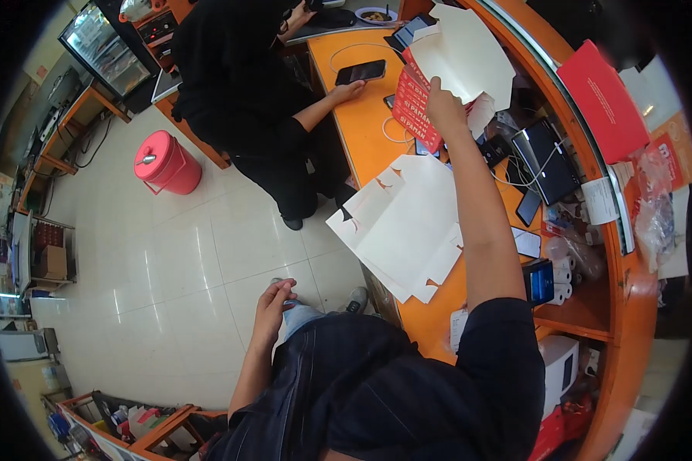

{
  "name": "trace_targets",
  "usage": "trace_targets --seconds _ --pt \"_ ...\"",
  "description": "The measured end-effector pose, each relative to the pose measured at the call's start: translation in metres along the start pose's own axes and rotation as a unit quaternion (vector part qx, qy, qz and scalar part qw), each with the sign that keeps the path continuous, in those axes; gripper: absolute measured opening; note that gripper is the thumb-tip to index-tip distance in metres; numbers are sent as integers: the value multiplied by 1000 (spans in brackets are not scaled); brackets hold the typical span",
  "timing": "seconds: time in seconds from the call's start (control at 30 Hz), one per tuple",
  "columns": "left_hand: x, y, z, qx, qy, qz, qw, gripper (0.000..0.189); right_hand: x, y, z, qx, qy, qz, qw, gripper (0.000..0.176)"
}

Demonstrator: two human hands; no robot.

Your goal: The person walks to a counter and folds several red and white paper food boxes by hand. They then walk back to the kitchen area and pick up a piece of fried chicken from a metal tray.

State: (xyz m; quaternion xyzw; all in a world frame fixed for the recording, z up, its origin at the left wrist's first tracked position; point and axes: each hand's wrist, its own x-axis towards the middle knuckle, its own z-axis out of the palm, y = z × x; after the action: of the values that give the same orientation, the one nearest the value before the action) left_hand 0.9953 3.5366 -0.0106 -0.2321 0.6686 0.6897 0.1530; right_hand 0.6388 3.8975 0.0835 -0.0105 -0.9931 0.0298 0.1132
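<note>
My right hand point(446, 110) is closed on a red and white printed carton point(469, 58), partly folded, above the orange counter point(427, 330). Below it, flat white cardboard sheets point(407, 223) with notched edges lie on the counter and overhang its left edge. My left hand point(274, 301) hangs low over the floor near my body, its fingers curled together; whether anything small is between them is hidden.
At the counter's far side a person in black point(231, 100) holds a phone point(360, 72). Phones, cables and a dark tablet point(547, 161) crowd the counter's right side. A red lidded bucket point(169, 163) stands on the tiled floor. A red box point(601, 100) sits at the upper right.
</note>
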Motion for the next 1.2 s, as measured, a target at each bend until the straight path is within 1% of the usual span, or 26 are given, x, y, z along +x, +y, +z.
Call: trace_targets --seconds 0.07,0.13,0.2,0.27,0.3,0.33,0.37,0.43,0.5,0.53,0.6,0.63,0.7,0.73,0.77,0.8,0.83,0.87,0.9,0.93,0.97,1.03,1.07,1.13,1.17,1.2 --pt "1 3 -2 3 -6 0 1000 37 -9 -2 -6 -16 15 7 1000 28" --pt "3 2 -2 -1 -2 -6 1000 37 -32 -3 -15 55 245 -51 967 25" --pt "13 2 1 -5 -2 -6 1000 37 -80 -12 -21 191 262 12 946 22" --pt "23 -1 10 21 1 4 1000 32 -143 -16 -15 337 102 72 933 22" --pt "27 -1 17 17 5 4 1000 32 -173 -18 5 349 38 78 933 25" --pt "32 1 24 83 -21 33 996 35 -204 -21 26 345 -37 54 936 31" --pt "38 6 31 152 -47 63 985 38 -234 -29 31 286 -124 19 950 39" --pt "46 17 52 230 -65 171 956 40 -267 -55 22 175 -268 46 946 49" --pt "70 17 73 357 -38 347 866 39 -289 -59 25 154 -278 33 947 51" --pt "83 21 84 359 -36 352 863 39 -295 -59 28 127 -291 20 948 54" --pt "100 24 105 447 4 415 793 49 -309 -51 46 131 -250 -6 959 53" --pt "105 21 112 447 5 417 791 49 -310 -48 48 133 -212 -33 968 52" --pt "109 22 125 542 3 355 762 56 -310 -41 47 136 -208 -48 967 47" --pt "105 25 130 543 0 358 760 56 -310 -39 45 139 -207 -61 967 42" --pt "102 27 134 581 -20 410 703 56 -309 -36 46 139 -204 -55 967 42" --pt "96 29 138 615 -42 457 641 55 -311 -34 48 146 -190 -80 968 38" --pt "98 24 142 616 -48 460 638 55 -313 -33 48 151 -175 -104 967 35" --pt "104 18 148 585 -144 473 643 56 -312 -31 49 151 -173 -98 968 35" --pt "103 16 153 548 -240 478 643 57 -310 -31 46 175 -212 -95 957 31" --pt "104 15 158 570 -239 505 602 45 -308 -32 43 199 -250 -91 943 28" --pt "108 17 165 570 -243 507 600 45 -307 -33 42 199 -249 -87 944 28" --pt "114 22 179 611 -340 419 579 31 -310 -35 38 105 -247 -60 961 19" --pt "118 25 182 610 -348 420 575 31 -312 -34 35 106 -249 -52 961 19" --pt "112 48 185 572 -362 448 584 21 -317 -29 24 68 -87 -96 989 13" --pt "110 52 186 569 -369 450 582 21 -318 -27 17 65 -89 -90 990 13" --pt "109 56 188 549 -357 461 599 16 -318 -25 8 58 -44 -96 993 13"
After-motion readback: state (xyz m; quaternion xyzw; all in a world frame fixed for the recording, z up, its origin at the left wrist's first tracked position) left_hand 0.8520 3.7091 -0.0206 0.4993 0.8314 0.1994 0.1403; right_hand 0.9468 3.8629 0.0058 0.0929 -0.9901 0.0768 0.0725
